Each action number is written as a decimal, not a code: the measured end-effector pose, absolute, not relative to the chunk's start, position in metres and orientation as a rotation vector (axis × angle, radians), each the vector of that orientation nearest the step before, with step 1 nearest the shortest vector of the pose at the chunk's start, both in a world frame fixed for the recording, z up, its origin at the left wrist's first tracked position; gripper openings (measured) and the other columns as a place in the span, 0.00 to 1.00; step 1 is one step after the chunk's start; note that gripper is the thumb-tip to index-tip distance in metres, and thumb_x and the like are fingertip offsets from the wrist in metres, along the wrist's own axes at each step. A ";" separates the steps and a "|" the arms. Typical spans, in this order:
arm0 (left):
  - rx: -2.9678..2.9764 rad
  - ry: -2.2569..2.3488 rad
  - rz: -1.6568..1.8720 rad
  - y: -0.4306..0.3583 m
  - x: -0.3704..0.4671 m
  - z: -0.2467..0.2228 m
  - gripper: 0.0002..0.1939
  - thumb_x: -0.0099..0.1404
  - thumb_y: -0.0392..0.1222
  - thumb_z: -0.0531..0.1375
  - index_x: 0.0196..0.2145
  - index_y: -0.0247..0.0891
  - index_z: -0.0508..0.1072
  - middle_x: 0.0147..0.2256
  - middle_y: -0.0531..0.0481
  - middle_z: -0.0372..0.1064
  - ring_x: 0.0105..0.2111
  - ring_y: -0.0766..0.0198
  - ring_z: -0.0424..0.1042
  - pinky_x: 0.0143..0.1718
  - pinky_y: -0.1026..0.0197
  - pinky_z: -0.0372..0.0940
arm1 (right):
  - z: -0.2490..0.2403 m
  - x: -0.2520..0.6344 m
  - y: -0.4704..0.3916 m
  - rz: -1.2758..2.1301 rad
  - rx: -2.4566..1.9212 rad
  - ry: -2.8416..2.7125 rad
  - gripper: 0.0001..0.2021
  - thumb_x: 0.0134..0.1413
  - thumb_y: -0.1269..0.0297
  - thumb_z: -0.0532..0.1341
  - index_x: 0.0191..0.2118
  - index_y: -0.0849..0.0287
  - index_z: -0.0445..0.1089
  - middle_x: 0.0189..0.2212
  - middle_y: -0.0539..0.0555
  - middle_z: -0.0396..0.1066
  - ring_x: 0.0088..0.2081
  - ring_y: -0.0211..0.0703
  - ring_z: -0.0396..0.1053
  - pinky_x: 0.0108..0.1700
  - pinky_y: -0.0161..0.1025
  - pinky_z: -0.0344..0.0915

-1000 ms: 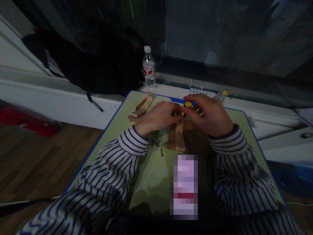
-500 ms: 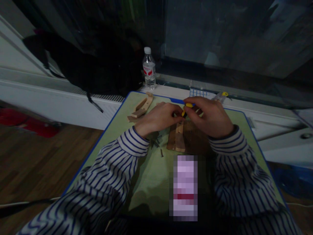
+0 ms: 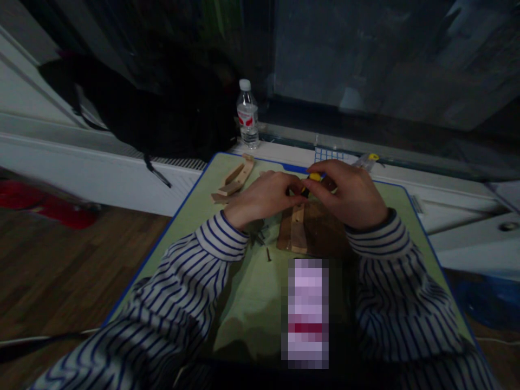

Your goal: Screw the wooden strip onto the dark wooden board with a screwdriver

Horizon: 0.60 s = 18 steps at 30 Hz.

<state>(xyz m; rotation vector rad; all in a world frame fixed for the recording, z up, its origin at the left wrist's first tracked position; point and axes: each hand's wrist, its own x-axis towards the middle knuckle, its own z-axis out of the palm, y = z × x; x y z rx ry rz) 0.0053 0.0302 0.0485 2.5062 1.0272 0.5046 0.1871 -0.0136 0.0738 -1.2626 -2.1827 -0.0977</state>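
Note:
A small yellow and black tool (image 3: pixel 314 177) is between my two hands, over the far end of a wooden piece (image 3: pixel 299 233). My right hand (image 3: pixel 349 192) is closed on the tool with thumb and fingers. The fingertips of my left hand (image 3: pixel 268 196) are pinched together at the tool's lower end; what they hold is too small and dark to make out. The wooden piece lies on a brown board (image 3: pixel 320 230). Several screws lie loose left of the board, one screw (image 3: pixel 268 254) apart from the others.
More wooden pieces (image 3: pixel 238 179) lie at the far left of the green table (image 3: pixel 239 292). A blurred-out phone-like object (image 3: pixel 309 309) is near the front. On the sill stand a water bottle (image 3: pixel 248 116) and a black bag (image 3: pixel 162 114). A clear packet with yellow (image 3: pixel 368 160) sits behind my right hand.
The yellow part between my fingers has shifted and turned slightly. Both hands remain almost in the same place.

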 end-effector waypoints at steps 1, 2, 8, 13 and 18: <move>2.505 1.027 0.507 0.030 0.005 0.048 0.14 0.64 0.49 0.57 0.43 0.40 0.76 0.38 0.48 0.76 0.39 0.58 0.73 0.39 0.60 0.63 | 0.074 0.187 -0.014 -0.105 -1.264 -2.182 0.11 0.57 0.58 0.59 0.42 0.59 0.70 0.35 0.55 0.75 0.30 0.42 0.72 0.34 0.40 0.66; 2.503 1.028 0.510 0.030 0.005 0.048 0.14 0.64 0.49 0.57 0.42 0.41 0.76 0.38 0.49 0.76 0.39 0.58 0.73 0.39 0.60 0.63 | 0.074 0.187 -0.014 -0.109 -1.265 -2.181 0.12 0.57 0.58 0.59 0.42 0.59 0.70 0.35 0.55 0.75 0.30 0.42 0.72 0.34 0.40 0.66; 2.501 1.038 0.506 0.030 0.005 0.048 0.14 0.64 0.48 0.56 0.43 0.40 0.76 0.39 0.47 0.76 0.38 0.58 0.73 0.38 0.60 0.63 | 0.074 0.186 -0.016 -0.051 -1.241 -2.179 0.13 0.56 0.60 0.60 0.45 0.60 0.70 0.38 0.55 0.75 0.29 0.40 0.72 0.34 0.40 0.68; 2.508 1.005 0.498 0.030 0.005 0.049 0.14 0.65 0.46 0.56 0.42 0.40 0.76 0.36 0.47 0.76 0.36 0.58 0.73 0.37 0.60 0.63 | 0.074 0.186 -0.016 -0.016 -1.182 -2.201 0.15 0.54 0.67 0.59 0.49 0.58 0.68 0.42 0.56 0.75 0.32 0.42 0.74 0.36 0.41 0.70; 2.520 0.966 0.487 0.030 0.005 0.051 0.12 0.64 0.43 0.56 0.41 0.40 0.77 0.34 0.48 0.76 0.33 0.60 0.73 0.35 0.60 0.62 | 0.074 0.187 -0.016 -0.023 -1.174 -2.215 0.15 0.53 0.69 0.58 0.48 0.58 0.69 0.42 0.56 0.75 0.34 0.43 0.75 0.37 0.41 0.71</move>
